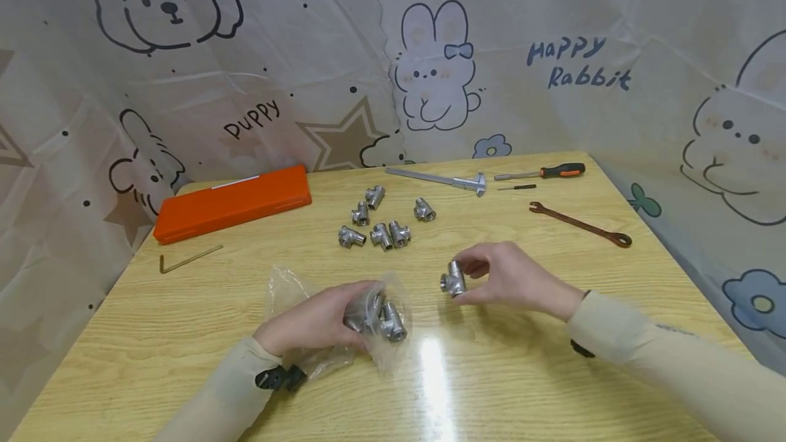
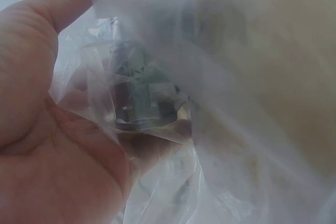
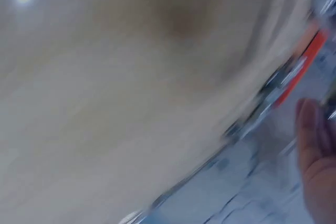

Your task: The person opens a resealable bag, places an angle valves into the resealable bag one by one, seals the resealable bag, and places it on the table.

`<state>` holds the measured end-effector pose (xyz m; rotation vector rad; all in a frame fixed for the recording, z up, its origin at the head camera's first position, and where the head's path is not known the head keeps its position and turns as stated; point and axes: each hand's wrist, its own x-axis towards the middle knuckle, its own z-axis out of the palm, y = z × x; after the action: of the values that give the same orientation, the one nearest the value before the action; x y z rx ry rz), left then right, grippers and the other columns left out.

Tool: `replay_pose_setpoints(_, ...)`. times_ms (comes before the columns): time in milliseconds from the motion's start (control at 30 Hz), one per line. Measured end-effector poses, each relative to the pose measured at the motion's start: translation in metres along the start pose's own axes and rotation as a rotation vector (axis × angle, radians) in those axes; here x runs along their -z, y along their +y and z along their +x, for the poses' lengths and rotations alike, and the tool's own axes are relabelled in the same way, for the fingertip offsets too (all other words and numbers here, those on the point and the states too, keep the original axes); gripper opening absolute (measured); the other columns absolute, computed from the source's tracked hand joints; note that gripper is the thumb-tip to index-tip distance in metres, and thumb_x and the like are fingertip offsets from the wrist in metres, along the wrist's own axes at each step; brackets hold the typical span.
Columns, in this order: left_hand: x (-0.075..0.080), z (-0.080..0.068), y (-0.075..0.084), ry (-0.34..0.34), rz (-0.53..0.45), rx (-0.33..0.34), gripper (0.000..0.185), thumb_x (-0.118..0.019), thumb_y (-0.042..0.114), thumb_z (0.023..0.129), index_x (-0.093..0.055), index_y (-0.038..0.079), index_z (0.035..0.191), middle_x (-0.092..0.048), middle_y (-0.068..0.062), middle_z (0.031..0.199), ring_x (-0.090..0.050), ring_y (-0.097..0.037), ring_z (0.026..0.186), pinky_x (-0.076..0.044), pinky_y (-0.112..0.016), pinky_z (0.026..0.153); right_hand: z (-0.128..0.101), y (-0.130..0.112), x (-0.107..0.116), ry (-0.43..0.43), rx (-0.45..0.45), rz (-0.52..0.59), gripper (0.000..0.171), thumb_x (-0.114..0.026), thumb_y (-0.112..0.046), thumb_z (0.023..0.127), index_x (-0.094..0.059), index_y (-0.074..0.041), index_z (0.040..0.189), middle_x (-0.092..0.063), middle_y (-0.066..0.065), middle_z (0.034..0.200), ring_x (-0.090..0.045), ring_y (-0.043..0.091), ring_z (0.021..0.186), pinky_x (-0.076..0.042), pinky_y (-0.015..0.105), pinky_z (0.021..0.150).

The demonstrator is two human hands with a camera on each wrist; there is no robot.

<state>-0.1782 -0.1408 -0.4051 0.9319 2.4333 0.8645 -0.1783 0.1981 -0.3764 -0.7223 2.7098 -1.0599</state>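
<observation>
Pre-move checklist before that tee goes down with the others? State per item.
1. Right hand pinches one metal tee fitting: ok.
2. Left hand grips the clear plastic bag with fittings inside: ok.
3. Bare table between the held tee and the loose fittings: ok.
4. Wrench, caliper and screwdriver lie apart from the hands: ok.
5. Count of fittings left in the bag: cannot tell.
6. Right wrist view usable: not ok, blurred.

Bare table [image 1: 184, 333] lies open to the left of the plastic bag [image 1: 288, 292] and along the near edge. Farther back, 6 loose tee fittings [image 1: 381, 224] crowd the middle, with the orange case [image 1: 233, 202] behind-left and the wrench [image 1: 580, 224] right.
</observation>
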Motion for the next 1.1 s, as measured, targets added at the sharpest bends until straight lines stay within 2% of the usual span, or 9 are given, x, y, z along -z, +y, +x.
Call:
replay_pose_setpoints(133,0.000,0.000,0.000,0.011,-0.010,-0.010,0.096,-0.090,0.027,0.071,-0.039,0.016,0.152,-0.048,-0.003,0.148,-0.045,-0.021,0.133,-0.035,-0.043,0.111,0.003,-0.031,-0.032,0.008,0.036,-0.035,0.055,-0.091,-0.028,0.069,-0.070,-0.006,0.115,-0.069,-0.004,0.097,-0.064,0.013,0.087,-0.056,0.028,0.079)
replay_pose_setpoints(267,-0.001,0.000,-0.002,0.016,-0.026,-0.029,0.096,-0.090,0.028,0.070,-0.041,0.019,0.151,-0.052,0.001,0.144,-0.049,-0.018,0.129,-0.036,-0.043,0.110,0.013,-0.049,-0.057,0.016,0.100,-0.071,0.052,-0.091,-0.028,0.068,-0.071,-0.005,0.111,-0.069,-0.004,0.092,-0.063,0.012,0.080,-0.053,0.024,0.072)
replay_pose_setpoints(467,0.000,0.001,-0.004,0.018,-0.028,-0.050,0.092,-0.090,0.032,0.070,-0.043,0.028,0.149,-0.054,0.009,0.140,-0.050,-0.013,0.125,-0.038,-0.041,0.108,0.029,-0.065,-0.080,0.053,0.185,-0.199,0.057,-0.090,-0.040,0.068,-0.073,-0.009,0.113,-0.073,-0.002,0.098,-0.063,0.012,0.082,-0.051,0.027,0.076)
replay_pose_setpoints(600,0.002,0.000,-0.003,0.018,-0.025,-0.041,0.095,-0.090,0.036,0.069,-0.041,0.030,0.150,-0.052,0.009,0.143,-0.049,-0.013,0.128,-0.037,-0.040,0.109,0.035,-0.073,-0.092,0.094,0.208,-0.314,0.064,-0.086,-0.053,0.066,-0.074,-0.013,0.114,-0.074,-0.004,0.096,-0.056,0.008,0.074,-0.046,0.025,0.070)
replay_pose_setpoints(733,0.001,-0.001,-0.003,0.022,-0.021,-0.041,0.099,-0.090,0.035,0.068,-0.039,0.024,0.152,-0.051,0.001,0.145,-0.049,-0.018,0.128,-0.038,-0.042,0.108,0.039,-0.080,-0.100,0.112,0.199,-0.385,0.066,-0.083,-0.060,0.065,-0.074,-0.014,0.112,-0.073,-0.004,0.095,-0.053,0.009,0.072,-0.044,0.026,0.068)
replay_pose_setpoints(833,0.001,-0.001,-0.005,0.020,-0.021,-0.051,0.100,-0.090,0.037,0.067,-0.039,0.019,0.152,-0.050,-0.002,0.146,-0.049,-0.019,0.130,-0.037,-0.043,0.109,0.040,-0.079,-0.098,0.059,0.208,-0.390,0.062,-0.083,-0.057,0.068,-0.074,-0.015,0.113,-0.073,-0.002,0.107,-0.055,0.012,0.080,-0.044,0.029,0.072)
replay_pose_setpoints(933,0.002,0.000,-0.005,0.013,-0.025,-0.056,0.100,-0.089,0.041,0.067,-0.039,0.022,0.152,-0.049,0.002,0.147,-0.047,-0.016,0.131,-0.035,-0.042,0.111,0.039,-0.076,-0.091,-0.009,0.220,-0.370,0.058,-0.083,-0.050,0.071,-0.072,-0.016,0.118,-0.070,-0.001,0.115,-0.054,0.013,0.085,-0.042,0.030,0.074)
replay_pose_setpoints(1000,0.003,0.001,-0.004,0.008,-0.031,-0.060,0.101,-0.089,0.042,0.067,-0.038,0.023,0.152,-0.048,0.005,0.148,-0.046,-0.015,0.132,-0.034,-0.041,0.112,0.038,-0.075,-0.089,-0.020,0.220,-0.360,0.057,-0.084,-0.048,0.072,-0.072,-0.018,0.120,-0.070,-0.001,0.115,-0.052,0.012,0.084,-0.041,0.029,0.074)
replay_pose_setpoints(1100,0.004,0.001,-0.003,0.005,-0.036,-0.067,0.100,-0.088,0.043,0.067,-0.038,0.024,0.152,-0.047,0.006,0.148,-0.044,-0.014,0.133,-0.033,-0.040,0.113,0.040,-0.078,-0.090,0.006,0.215,-0.357,0.054,-0.083,-0.048,0.072,-0.073,-0.019,0.116,-0.072,-0.003,0.105,-0.050,0.010,0.078,-0.040,0.029,0.072)
